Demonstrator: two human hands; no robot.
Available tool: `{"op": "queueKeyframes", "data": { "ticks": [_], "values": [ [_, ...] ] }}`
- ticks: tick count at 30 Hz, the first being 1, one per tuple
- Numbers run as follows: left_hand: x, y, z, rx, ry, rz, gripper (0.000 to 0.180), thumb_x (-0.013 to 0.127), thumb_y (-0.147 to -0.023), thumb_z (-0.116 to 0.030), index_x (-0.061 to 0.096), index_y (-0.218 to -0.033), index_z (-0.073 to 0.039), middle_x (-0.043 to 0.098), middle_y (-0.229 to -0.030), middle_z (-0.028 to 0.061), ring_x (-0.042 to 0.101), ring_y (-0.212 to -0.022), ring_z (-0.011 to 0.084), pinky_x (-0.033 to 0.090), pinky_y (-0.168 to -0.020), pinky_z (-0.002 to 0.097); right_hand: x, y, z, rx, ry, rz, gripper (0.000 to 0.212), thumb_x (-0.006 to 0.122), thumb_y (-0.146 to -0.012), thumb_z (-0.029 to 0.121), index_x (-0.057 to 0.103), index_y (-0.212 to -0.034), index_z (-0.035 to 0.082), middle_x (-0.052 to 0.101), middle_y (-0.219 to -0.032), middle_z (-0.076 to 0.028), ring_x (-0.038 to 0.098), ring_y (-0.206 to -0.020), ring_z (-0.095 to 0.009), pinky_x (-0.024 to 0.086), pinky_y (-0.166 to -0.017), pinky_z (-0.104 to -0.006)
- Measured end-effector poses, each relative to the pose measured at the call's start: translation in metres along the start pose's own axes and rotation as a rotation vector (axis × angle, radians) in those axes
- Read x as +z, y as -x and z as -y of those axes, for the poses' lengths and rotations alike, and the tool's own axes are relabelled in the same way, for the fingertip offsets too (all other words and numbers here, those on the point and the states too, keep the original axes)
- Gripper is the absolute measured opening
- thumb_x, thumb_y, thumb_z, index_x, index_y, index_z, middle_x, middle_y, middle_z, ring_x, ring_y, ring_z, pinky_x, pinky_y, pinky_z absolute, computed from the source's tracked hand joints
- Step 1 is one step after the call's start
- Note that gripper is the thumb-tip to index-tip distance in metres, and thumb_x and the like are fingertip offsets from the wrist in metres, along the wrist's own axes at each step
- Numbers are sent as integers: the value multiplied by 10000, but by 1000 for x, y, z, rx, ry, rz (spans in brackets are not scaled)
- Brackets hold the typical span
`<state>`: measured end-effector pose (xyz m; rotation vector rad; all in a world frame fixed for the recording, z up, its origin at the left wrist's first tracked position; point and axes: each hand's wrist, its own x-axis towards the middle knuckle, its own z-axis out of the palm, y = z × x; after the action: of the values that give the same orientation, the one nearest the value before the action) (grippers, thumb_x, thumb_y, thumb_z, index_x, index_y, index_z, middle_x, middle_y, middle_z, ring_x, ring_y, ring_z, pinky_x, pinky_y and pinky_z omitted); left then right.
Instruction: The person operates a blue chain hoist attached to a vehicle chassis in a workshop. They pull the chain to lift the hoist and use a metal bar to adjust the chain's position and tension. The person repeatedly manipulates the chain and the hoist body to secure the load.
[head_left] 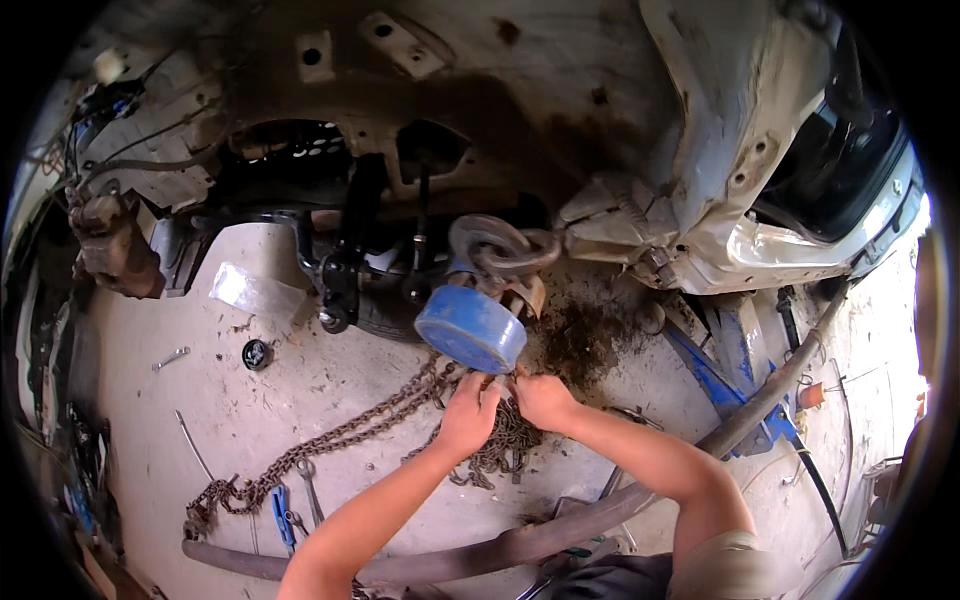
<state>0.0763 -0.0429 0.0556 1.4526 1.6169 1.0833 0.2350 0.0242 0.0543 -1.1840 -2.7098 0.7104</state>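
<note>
A round blue chain hoist [470, 328] sits tilted in the middle, under the opened-up car body. A heavy rusty hook [490, 245] is at its upper end. My left hand [470, 415] is at the hoist's lower edge, fingers bent and partly hidden against it. Close beside it, my right hand [545, 400] has its fingers curled together at the same edge. What each hand pinches there is too small to make out. Rusty chain [490, 450] lies heaped right below my hands, and a double run of it stretches to the lower left.
A long brown pipe [450, 560] crosses the floor in front of me, rising to the right. Wrenches [310, 490] and blue-handled pliers [283, 515] lie left of my arm. A blue stand [720, 370] is at the right. Suspension parts [340, 290] hang beyond the hoist.
</note>
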Motion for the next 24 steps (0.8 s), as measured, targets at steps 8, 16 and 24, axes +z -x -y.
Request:
{"op": "queueKeyframes", "data": {
  "ticks": [8, 16, 24],
  "values": [
    [89, -15, -41, -233, 307, -320, 401, 388, -971, -357, 489, -1014, 29, 531, -849, 95, 500, -813, 207, 416, -750, 341, 55, 56, -77, 92, 258, 820, 307, 491, -842, 185, 532, -1102, 26, 634, -977, -203, 629, -910, -322, 507, -734, -438],
    [180, 54, 33, -381, -294, -79, 388, 360, -959, -360, 519, -1037, -14, 605, -721, 262, 587, -674, 442, 475, -615, 518, -36, 13, -103, -5, -524, 82, 399, 487, -882, 230, 501, -1225, 26, 586, -1048, -236, 587, -961, -358, 476, -820, -377],
    [204, 81, 28, -104, -530, 533, 382, 483, -886, -376, 616, -924, -19, 634, -935, 182, 612, -891, 350, 485, -777, 453, -26, 36, -50, 45, -529, 16, 333, 394, -958, 343, 476, -1017, 25, 571, -723, -269, 617, -716, -372, 485, -635, -450]
  ]
}}
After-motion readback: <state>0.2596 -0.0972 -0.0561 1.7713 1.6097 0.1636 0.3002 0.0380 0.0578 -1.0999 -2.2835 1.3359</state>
